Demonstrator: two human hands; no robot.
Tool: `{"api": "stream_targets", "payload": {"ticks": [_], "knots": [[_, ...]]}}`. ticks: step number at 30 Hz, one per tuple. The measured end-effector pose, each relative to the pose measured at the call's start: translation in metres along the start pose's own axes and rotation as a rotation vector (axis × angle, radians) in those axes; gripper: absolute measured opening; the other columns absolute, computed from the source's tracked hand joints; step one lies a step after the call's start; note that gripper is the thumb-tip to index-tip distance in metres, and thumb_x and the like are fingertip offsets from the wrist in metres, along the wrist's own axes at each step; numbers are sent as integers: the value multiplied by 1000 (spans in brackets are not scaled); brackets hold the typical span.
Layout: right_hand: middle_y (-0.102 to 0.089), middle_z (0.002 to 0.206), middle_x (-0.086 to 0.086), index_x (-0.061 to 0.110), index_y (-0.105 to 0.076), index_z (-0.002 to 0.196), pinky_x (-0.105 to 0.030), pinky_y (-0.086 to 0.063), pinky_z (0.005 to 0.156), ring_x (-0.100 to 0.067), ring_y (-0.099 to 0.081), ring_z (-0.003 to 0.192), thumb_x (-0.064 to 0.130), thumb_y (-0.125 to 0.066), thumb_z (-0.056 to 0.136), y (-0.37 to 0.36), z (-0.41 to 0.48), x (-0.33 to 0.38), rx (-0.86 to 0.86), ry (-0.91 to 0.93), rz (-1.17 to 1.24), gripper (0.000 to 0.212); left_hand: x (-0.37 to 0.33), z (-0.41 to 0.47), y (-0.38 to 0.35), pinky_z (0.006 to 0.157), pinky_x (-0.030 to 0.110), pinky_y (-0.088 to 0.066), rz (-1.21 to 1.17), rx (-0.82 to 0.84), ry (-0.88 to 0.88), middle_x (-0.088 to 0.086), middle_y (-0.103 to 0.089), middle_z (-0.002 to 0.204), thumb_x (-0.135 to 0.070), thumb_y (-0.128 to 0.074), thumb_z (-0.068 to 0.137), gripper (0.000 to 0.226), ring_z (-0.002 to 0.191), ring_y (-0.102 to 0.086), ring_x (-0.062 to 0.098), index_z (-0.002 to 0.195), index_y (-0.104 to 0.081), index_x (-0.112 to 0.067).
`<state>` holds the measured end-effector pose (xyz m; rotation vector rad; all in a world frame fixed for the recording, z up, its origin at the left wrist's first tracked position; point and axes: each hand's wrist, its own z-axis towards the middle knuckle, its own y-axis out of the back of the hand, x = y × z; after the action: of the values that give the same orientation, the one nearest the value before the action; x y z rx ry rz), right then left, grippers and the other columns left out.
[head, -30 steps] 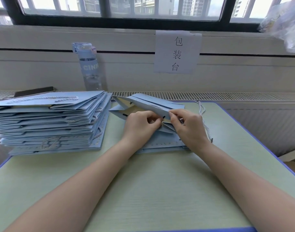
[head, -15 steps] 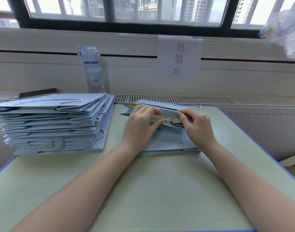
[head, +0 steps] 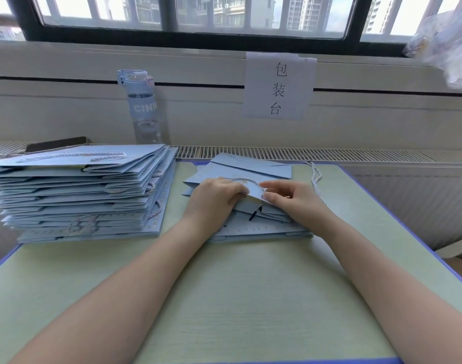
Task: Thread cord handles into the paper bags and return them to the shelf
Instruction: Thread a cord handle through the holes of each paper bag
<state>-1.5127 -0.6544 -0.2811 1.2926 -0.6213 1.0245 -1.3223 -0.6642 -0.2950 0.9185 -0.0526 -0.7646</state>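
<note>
On the head camera I have the left hand (head: 214, 198) curled over the top edge of the bag (head: 255, 193), which lies on a few others mid-table (head: 224, 285). I judge that this steadies the lip while the right hand (head: 290, 200) pinches it beside the cord (head: 239, 178), which loops across the top with its black tip hanging below. A stack (head: 80, 190) of corded bags sits to the left and a loose cord (head: 316, 179) to the right. The bottle (head: 144, 106) reads "CINN"; the sign (head: 278, 86) reads 包装台.

Hands (head: 214, 199) pinching a blue paper bag (head: 255, 192) (white cord (head: 241, 178) looped across), stacked bags (head: 80, 185) left
</note>
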Motion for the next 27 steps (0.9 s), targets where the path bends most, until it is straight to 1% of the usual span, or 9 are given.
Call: {"api": "stream_targets", "payload": {"ticks": [2,4,7,12,16,18,20,23,27], "knots": [[-68,94,11,27,-67,107,-12,-45,82,3,-61,82,17,-66,86,1,1,-2,-22,-46,14,23,0,1,0,69,37,-54,5,7,-68,4,-73,78,-28,-45,85,34,71,-68,28,84,-75,-13],[-66,88,8,20,-68,107,-14,-47,75,-5,-57,72,11,-63,88,1,4,-6,-99,-78,62,22,2,2,0,72,36,-53,-6,22,-121,3,-73,79,-27,-43,86,35,73,-69,26,85,-75,-11],[-60,83,2,11,-66,111,-18,-54,69,-8,-53,67,3,-54,93,4,7,-7,-210,-153,243,23,4,3,1,70,34,-55,-52,51,-145,3,-74,80,-27,-42,86,38,74,-69,23,86,-75,-9],[-56,83,-2,11,-65,110,-25,-58,69,-11,-53,69,0,-51,94,3,8,-5,-253,-188,313,25,1,4,2,69,31,-54,-78,77,-189,2,-74,79,-28,-42,86,39,73,-69,21,84,-74,-7],[-52,85,-2,14,-64,107,-28,-58,72,-11,-50,71,-2,-49,94,3,8,-3,-290,-204,383,25,-1,4,2,70,28,-53,-65,11,-183,2,-74,80,-29,-41,86,39,75,-69,22,85,-75,-8],[-51,83,-2,12,-64,106,-30,-58,73,-11,-51,72,-3,-48,94,4,9,-3,-289,-217,426,25,-2,3,0,70,30,-54,-37,18,-206,2,-73,81,-29,-49,88,32,77,-68,23,85,-74,-9],[-49,82,-3,11,-65,105,-30,-56,73,-12,-51,72,-4,-47,94,6,8,-3,-262,-223,496,26,-6,2,1,75,32,-52,-29,99,-181,0,-71,90,-34,-62,86,25,91,-64,21,91,-71,-12],[-49,77,-2,15,-66,100,-29,-52,73,-11,-49,69,-4,-44,93,7,6,0,-179,-202,606,30,-7,2,1,87,31,-44,18,283,-46,-5,-61,117,-48,-69,79,43,112,-51,13,110,-60,-21],[-47,77,0,18,-65,99,-23,-47,68,-9,-46,65,-1,-36,96,4,6,5,-152,-159,556,35,-4,3,2,70,29,-36,141,371,17,-3,-62,115,-49,-56,89,38,101,-54,18,116,-48,-24]]}}
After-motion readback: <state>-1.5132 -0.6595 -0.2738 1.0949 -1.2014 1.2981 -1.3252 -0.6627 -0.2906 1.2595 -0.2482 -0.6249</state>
